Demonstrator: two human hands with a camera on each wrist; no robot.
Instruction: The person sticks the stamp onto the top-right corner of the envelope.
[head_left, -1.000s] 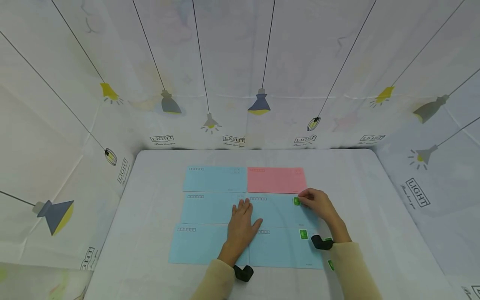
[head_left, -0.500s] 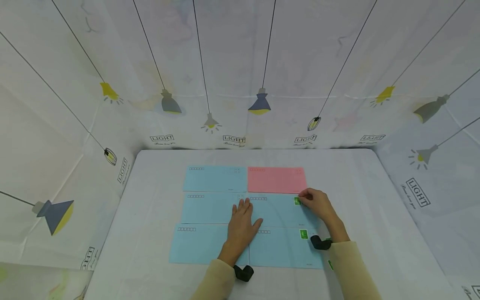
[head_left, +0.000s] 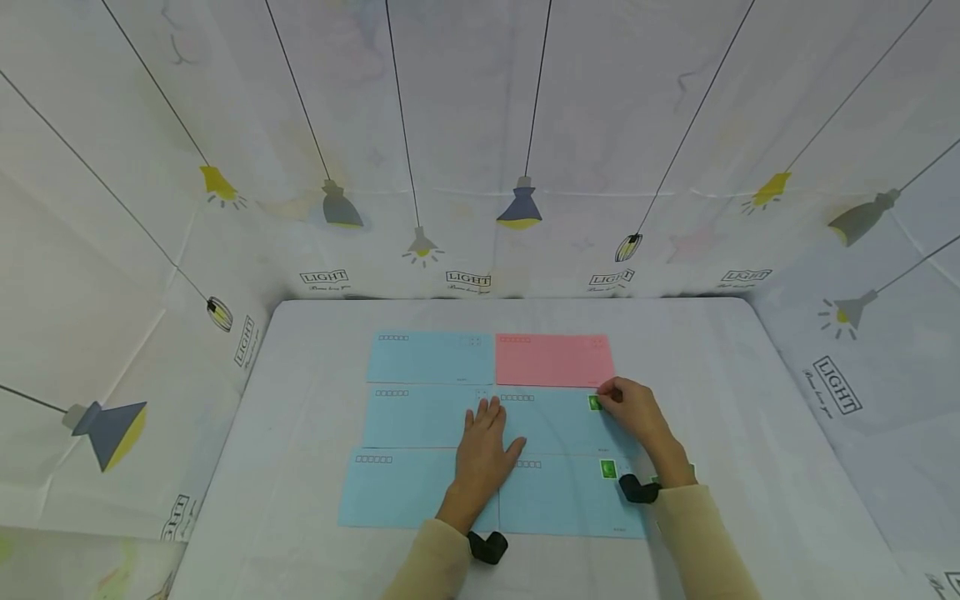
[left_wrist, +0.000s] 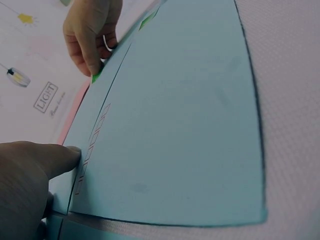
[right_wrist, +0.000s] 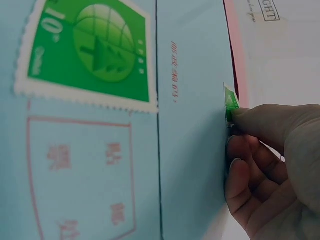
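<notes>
My right hand [head_left: 636,411] pinches a green postage stamp [right_wrist: 230,106] between thumb and fingers at the upper right corner of the middle right blue envelope [head_left: 555,429]. The thumb covers part of the stamp. My left hand [head_left: 482,454] lies with fingers spread across the inner edges of the blue envelopes. In the left wrist view its thumb [left_wrist: 62,157] touches the paper near the row of printed boxes. On the lower right blue envelope [head_left: 558,508], another green stamp [right_wrist: 92,55] sits above a red printed frame.
A pink envelope [head_left: 553,361] lies at the back right of the envelope block. More blue envelopes [head_left: 429,358] fill its left column. Loose green stamps lie partly hidden by the right wrist and sleeve [head_left: 705,542]. Lamp-printed cloth [head_left: 465,125] surrounds the white table [head_left: 300,375].
The pinched stamp has shifted very slightly right. My right forearm has edged left, covering one loose stamp and baring part of another. The left hand stays put.
</notes>
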